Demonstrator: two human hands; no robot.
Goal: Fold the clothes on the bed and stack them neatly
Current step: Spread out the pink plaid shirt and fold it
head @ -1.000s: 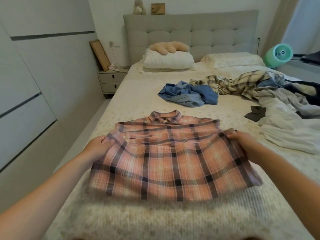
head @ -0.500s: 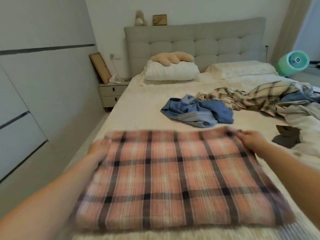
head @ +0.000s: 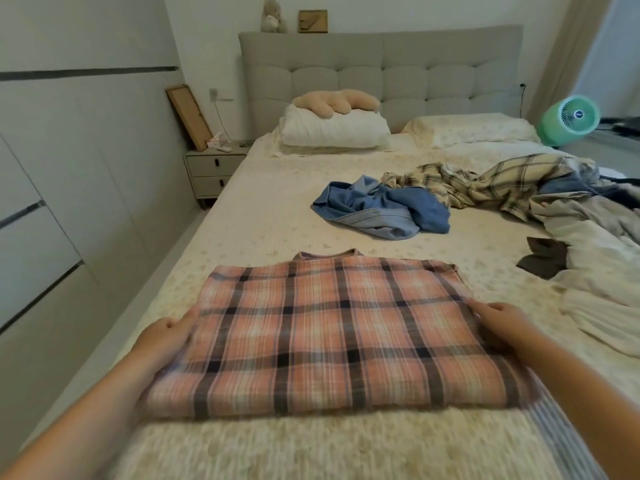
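Head view: one pink plaid shirt [head: 322,334] lies folded at 6 o'clock on the bed [head: 263,216]; the left hand [head: 166,336] grips its left edge, the right hand [head: 498,317] pinches its right edge; this fold looks nearly done; next, I judge, it needs smoothing, then a fresh garment; unfolded: one blue shirt [head: 384,211] at 12 o'clock, one cream plaid shirt [head: 491,183] at 1 o'clock, a pale heap [head: 595,271] at 3 o'clock, uncountable; two pillows.

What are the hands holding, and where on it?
The left hand and right hand grip the folded pink plaid shirt by its left and right side edges.
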